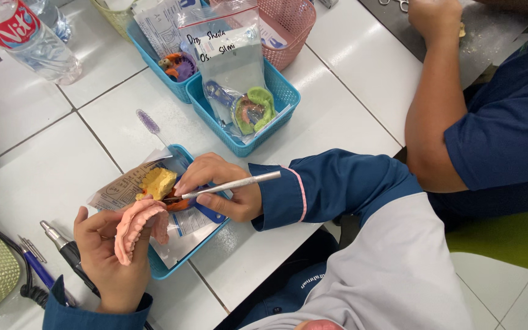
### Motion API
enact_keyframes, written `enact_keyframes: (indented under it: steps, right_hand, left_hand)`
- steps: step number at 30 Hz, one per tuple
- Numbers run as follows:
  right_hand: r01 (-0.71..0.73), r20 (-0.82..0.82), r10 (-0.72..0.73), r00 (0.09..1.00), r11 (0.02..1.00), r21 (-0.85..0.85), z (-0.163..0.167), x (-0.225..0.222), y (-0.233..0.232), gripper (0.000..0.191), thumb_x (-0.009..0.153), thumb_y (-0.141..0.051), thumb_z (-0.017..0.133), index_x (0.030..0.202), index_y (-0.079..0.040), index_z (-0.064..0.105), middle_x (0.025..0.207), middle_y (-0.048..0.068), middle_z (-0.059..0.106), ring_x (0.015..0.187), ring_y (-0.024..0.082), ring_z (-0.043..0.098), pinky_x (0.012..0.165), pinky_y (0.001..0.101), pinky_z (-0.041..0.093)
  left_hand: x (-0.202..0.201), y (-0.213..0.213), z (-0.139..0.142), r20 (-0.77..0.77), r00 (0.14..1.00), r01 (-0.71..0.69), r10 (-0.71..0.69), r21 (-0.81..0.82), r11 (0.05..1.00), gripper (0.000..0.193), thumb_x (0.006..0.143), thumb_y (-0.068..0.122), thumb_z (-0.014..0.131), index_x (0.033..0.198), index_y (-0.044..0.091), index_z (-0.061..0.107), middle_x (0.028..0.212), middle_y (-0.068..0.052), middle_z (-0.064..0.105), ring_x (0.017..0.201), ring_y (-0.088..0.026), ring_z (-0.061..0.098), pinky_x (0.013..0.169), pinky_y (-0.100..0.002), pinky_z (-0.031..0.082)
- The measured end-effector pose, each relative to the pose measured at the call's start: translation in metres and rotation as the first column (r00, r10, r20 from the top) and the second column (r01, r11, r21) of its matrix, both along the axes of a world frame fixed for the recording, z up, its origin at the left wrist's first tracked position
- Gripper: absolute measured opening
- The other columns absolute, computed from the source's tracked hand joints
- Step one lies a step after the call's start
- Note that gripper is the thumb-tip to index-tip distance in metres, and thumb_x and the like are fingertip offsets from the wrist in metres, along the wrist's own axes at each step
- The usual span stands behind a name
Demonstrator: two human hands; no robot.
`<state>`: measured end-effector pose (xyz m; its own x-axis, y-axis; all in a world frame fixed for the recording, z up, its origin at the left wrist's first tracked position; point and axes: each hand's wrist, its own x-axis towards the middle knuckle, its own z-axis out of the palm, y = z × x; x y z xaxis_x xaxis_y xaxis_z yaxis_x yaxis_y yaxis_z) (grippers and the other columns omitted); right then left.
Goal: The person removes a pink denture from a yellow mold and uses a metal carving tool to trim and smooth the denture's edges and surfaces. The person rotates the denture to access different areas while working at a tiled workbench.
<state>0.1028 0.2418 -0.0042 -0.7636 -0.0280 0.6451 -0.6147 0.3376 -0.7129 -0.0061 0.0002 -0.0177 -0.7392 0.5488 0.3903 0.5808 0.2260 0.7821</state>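
A white tiled worktop (349, 104) with thin dark grout lines fills most of the view, evenly and brightly lit. At its far right corner lies a grey, dusty slab (490, 30). A lime-green seat (508, 238) stands beside it, over pale floor tiles (514, 293).

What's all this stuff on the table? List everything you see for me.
Denture model: 1, pink, in left hand.
Metal instrument: 1, silver, in right hand.
Yellow cast: 1, in near blue basket.
Blue baskets: 3, centre.
Pink basket: 1, top.
Plastic bag: 1, clear, in middle basket.
Water bottle: 1, clear, top left.
Toothbrush: 1, purple, on table.
Co-worker's arm: right.
Left hand, right hand: person's own.
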Motion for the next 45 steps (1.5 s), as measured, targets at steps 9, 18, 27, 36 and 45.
enact_keyframes:
  steps: [9, 18, 27, 36, 45]
  right_hand:
    - [-0.012, 0.045, 0.014, 0.999, 0.999, -0.046, 0.0020, 0.0017, -0.0038, 0.025, 0.107, -0.003, 0.060, 0.130, -0.011, 0.054, 0.131, 0.009, 0.069, 0.124, 0.020, 0.065, 0.116, 0.0373, 0.039]
    - [-0.021, 0.061, 0.024, 0.998, 0.998, -0.054, 0.0023, 0.0009, -0.0046, 0.030, 0.107, -0.001, 0.060, 0.132, -0.014, 0.052, 0.134, 0.009, 0.067, 0.129, 0.021, 0.063, 0.119, 0.0374, 0.038]
    - [-0.018, 0.073, 0.022, 0.997, 0.998, -0.059, 0.0025, 0.0021, -0.0042, 0.029, 0.107, -0.001, 0.060, 0.132, -0.013, 0.052, 0.132, 0.009, 0.068, 0.131, 0.019, 0.062, 0.119, 0.0364, 0.038]
    - [-0.025, 0.085, 0.031, 0.996, 0.998, -0.063, 0.0002, 0.0034, -0.0040, 0.028, 0.107, -0.003, 0.060, 0.132, -0.013, 0.052, 0.132, 0.009, 0.067, 0.131, 0.019, 0.062, 0.120, 0.0367, 0.037]
    - [-0.038, 0.105, 0.046, 0.993, 0.997, -0.074, -0.0018, 0.0044, -0.0052, 0.027, 0.108, -0.003, 0.059, 0.132, -0.013, 0.052, 0.133, 0.009, 0.067, 0.133, 0.018, 0.061, 0.121, 0.0376, 0.035]
  left_hand:
    - [-0.0009, 0.0009, -0.0016, 0.087, 0.996, 0.025, -0.029, 0.044, 0.999, 0.039, 0.101, 0.013, 0.072, 0.125, 0.004, 0.043, 0.105, -0.004, 0.072, 0.094, -0.013, 0.071, 0.138, -0.047, 0.018]
    - [-0.0023, -0.0007, -0.0025, 0.067, 0.998, 0.020, -0.022, 0.030, 0.999, 0.039, 0.101, 0.013, 0.073, 0.126, 0.004, 0.044, 0.101, -0.003, 0.070, 0.096, -0.013, 0.071, 0.139, -0.047, 0.019]
    - [-0.0026, -0.0015, -0.0060, 0.074, 0.997, 0.018, -0.021, 0.042, 0.999, 0.041, 0.099, 0.013, 0.073, 0.127, 0.004, 0.045, 0.095, -0.001, 0.068, 0.090, -0.011, 0.070, 0.134, -0.043, 0.021]
    - [-0.0017, -0.0030, -0.0044, 0.112, 0.991, 0.063, -0.071, 0.074, 0.995, 0.041, 0.103, 0.012, 0.070, 0.131, 0.004, 0.041, 0.101, -0.003, 0.070, 0.093, -0.011, 0.071, 0.133, -0.041, 0.025]
    - [-0.0009, -0.0035, -0.0060, 0.078, 0.996, 0.033, -0.037, 0.054, 0.998, 0.043, 0.101, 0.010, 0.071, 0.130, 0.002, 0.041, 0.101, -0.007, 0.068, 0.094, -0.013, 0.070, 0.131, -0.040, 0.028]
